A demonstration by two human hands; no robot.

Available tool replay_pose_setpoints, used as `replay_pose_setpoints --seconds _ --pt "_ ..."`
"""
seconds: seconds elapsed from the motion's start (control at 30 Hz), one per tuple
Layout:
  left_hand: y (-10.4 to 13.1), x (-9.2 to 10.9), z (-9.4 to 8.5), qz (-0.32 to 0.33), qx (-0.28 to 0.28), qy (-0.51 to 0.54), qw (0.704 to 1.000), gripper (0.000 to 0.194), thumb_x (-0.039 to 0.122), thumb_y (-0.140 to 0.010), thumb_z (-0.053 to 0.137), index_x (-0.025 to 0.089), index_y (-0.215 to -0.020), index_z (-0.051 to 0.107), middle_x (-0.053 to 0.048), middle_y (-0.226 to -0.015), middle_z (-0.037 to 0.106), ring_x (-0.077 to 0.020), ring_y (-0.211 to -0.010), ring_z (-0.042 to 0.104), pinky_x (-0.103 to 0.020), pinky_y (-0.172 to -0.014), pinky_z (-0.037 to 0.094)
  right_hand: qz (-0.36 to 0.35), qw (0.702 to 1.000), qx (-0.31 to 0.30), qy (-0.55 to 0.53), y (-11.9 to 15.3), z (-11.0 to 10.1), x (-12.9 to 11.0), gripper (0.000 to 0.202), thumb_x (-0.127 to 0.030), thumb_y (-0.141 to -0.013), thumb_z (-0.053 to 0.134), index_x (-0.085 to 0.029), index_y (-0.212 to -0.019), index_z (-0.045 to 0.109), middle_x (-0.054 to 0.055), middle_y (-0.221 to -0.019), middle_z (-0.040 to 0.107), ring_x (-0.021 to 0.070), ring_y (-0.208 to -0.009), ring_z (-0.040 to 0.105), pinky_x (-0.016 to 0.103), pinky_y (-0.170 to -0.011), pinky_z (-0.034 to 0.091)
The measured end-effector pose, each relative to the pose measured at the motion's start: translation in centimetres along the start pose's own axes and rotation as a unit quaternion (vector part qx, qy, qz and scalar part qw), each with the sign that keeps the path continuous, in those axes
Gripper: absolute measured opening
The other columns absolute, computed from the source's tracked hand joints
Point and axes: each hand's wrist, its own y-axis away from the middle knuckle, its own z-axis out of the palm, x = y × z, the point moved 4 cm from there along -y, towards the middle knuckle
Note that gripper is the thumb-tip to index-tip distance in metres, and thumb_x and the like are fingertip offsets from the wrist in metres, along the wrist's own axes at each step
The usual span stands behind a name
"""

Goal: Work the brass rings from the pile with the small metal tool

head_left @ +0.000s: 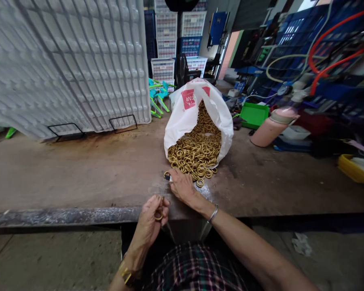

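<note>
My left hand point(153, 216) is closed just over the table's front edge, pinching a brass-coloured ring point(158, 217) that hangs below the fingers. To its upper right, my right hand point(183, 186) reaches low over the tabletop at the mouth of a white plastic bag point(182, 123). Its fingers are closed on a small black-and-white piece point(168, 178), whose kind I cannot make out. One ring point(166, 173) shows at the tip of that piece. A heap of brass-coloured rings point(197, 149) spills from the bag, and a few lie loose beside my right hand.
The brown table point(79, 173) runs across the view. White moulded trays point(103, 60) stand upright at left on wire supports. Toward the right are a green tray point(255, 114), a pink bottle point(273, 127), and a yellow tray point(356, 169). Stacked crates point(166, 30) stand behind.
</note>
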Motion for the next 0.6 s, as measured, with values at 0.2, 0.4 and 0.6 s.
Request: replay_pose_setpoints --seconds 0.2,0.4,0.6 --pt "-0.3 -0.1 -1.3 -0.030 0.015 0.060 0.998 0.028 0.029 -0.067 0.068 0.018 -0.087 0.053 0.001 -0.068 0.057 -0.0065 -0.048 0.047 -0.016 -0.039 0.031 0.003 0.998 -0.028 0.049 -2.5 0.5 -0.7 0.023 -0.026 -0.087 0.037 -0.016 -0.102 0.050 0.012 -0.099 0.054 0.0208 -0.078 0.059 0.030 -0.063 0.043" --pt "-0.9 -0.1 -2.4 -0.068 0.064 0.150 0.984 0.019 0.016 -0.061 0.069 0.014 -0.074 0.055 -0.003 -0.072 0.060 -0.0092 -0.058 0.055 -0.016 -0.043 0.037 0.002 1.000 0.013 0.029 -2.5 1.0 -0.4 0.020 -0.021 -0.082 0.041 -0.018 -0.099 0.051 0.009 -0.095 0.058 0.0190 -0.075 0.059 0.028 -0.060 0.040" --pt "-1.1 -0.1 -1.9 -0.044 0.082 0.117 0.989 0.024 0.019 -0.062 0.071 0.015 -0.075 0.052 -0.001 -0.071 0.060 -0.0098 -0.058 0.057 -0.015 -0.042 0.038 -0.013 0.984 0.065 -0.165 -0.9 0.6 -0.1 0.013 -0.020 -0.080 0.044 -0.020 -0.085 0.056 0.002 -0.074 0.060 0.0137 -0.069 0.055 0.023 -0.063 0.036"
